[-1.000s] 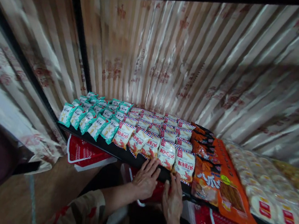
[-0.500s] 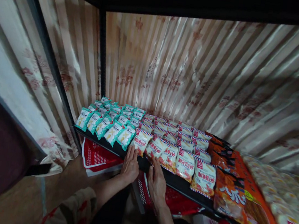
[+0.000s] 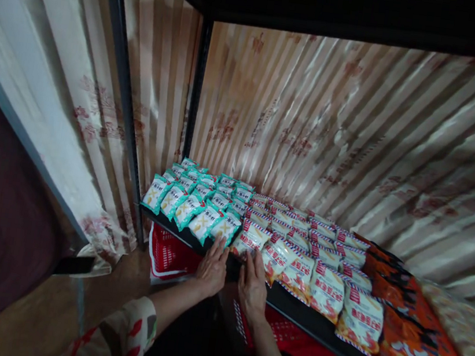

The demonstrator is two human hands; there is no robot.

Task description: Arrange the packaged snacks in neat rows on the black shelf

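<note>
My left hand (image 3: pixel 212 269) lies at the shelf's front edge, fingers stretched out, its tips at the lower part of the rightmost teal-and-white snack bag (image 3: pixel 226 227) in the front row. Just to its right, my right hand (image 3: pixel 253 287) has its fingers extended too, with the tips against the bottom of a white snack bag with a striped border (image 3: pixel 251 238). Neither hand grips a bag. Both kinds of bag stand in leaning rows on a black shelf (image 3: pixel 291 305), the teal ones left, the striped ones right.
Orange snack bags (image 3: pixel 409 352) and blurred clear packs (image 3: pixel 458 324) lie farther right. Red plastic baskets (image 3: pixel 170 254) sit below the shelf. A black upright post (image 3: pixel 197 91) and a striped curtain (image 3: pixel 281 108) bound the back. A dark flat object (image 3: pixel 74 266) is at the left.
The view has turned left, so the shelf goods appear farther right. Relative to the bags, both hands have shifted left; my left hand went from the first striped bag to the last teal one.
</note>
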